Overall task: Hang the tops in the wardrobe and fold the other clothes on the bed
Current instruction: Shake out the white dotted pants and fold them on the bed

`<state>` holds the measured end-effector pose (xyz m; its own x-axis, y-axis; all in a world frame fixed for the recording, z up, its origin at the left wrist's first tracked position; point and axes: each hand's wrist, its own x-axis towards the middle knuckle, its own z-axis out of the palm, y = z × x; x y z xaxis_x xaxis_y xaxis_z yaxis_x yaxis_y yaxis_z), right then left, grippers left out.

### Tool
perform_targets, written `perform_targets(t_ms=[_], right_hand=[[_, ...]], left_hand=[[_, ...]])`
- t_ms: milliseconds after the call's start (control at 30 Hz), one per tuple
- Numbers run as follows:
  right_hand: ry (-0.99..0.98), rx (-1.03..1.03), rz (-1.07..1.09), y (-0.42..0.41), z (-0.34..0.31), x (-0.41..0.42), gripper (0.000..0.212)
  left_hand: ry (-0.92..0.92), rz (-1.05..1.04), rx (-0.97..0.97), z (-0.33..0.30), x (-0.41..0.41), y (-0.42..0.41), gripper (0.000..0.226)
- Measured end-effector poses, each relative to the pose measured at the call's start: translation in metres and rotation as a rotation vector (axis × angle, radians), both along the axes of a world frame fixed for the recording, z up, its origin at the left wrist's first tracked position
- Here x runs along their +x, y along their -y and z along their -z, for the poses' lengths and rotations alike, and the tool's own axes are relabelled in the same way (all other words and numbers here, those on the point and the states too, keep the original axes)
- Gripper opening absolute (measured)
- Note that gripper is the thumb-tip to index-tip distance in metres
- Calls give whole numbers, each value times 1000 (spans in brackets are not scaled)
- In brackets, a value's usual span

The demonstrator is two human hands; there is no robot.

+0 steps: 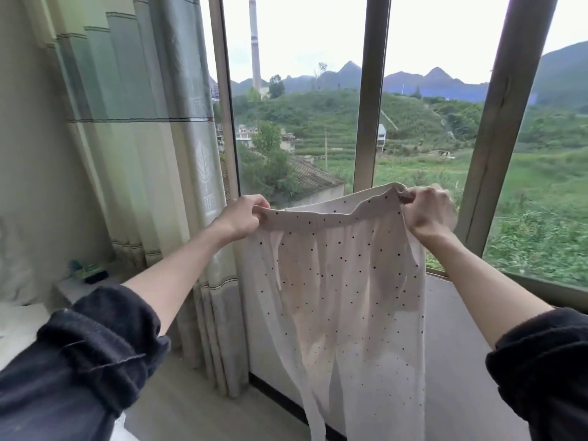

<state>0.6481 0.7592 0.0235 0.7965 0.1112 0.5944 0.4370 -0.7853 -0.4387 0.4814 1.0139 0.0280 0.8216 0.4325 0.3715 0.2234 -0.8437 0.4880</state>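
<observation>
Far left, 9 o'clock: corner of the bed (19, 323), white sheet, only an edge visible. Just past it a small bedside table (74, 289) with a green item and a dark item on top, too blurred to identify. Striped green-beige curtain (143, 128) hangs from 11 o'clock down to the floor, behind the left forearm.

Left hand (243, 216): fingers curled, pinching the left end of the waistband. Dark sleeve (105, 342) rolled up on the forearm.

Centre, 6 o'clock: pale sheer garment with black dots (343, 300), held up in the air in front of the window (305, 100), elastic waistband on top and stretched between both hands, fabric hanging straight down out of frame. Skirt or trousers: cannot tell. Not on the bed.

Right hand (428, 211): fingers closed round the right end of the waistband, bunched fabric in the grip, slightly higher than the left hand.

Window sill (458, 313) runs behind the garment toward 3 o'clock.
</observation>
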Motion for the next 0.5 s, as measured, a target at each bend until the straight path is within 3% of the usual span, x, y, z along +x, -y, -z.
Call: perform_targets(t_ms=[100,267,500], right_hand=[[-53,46,18,4,1,0,27],[-35,187,-36,-9,6,-13,27],[103,226,-431,-119,-19,-95,31]], left_hand=[[-100,85,-26,-1,-6,11,17],[-126,168,-341,1,-43,20,3],[-57,98,-561,-14,-184,-14,9]])
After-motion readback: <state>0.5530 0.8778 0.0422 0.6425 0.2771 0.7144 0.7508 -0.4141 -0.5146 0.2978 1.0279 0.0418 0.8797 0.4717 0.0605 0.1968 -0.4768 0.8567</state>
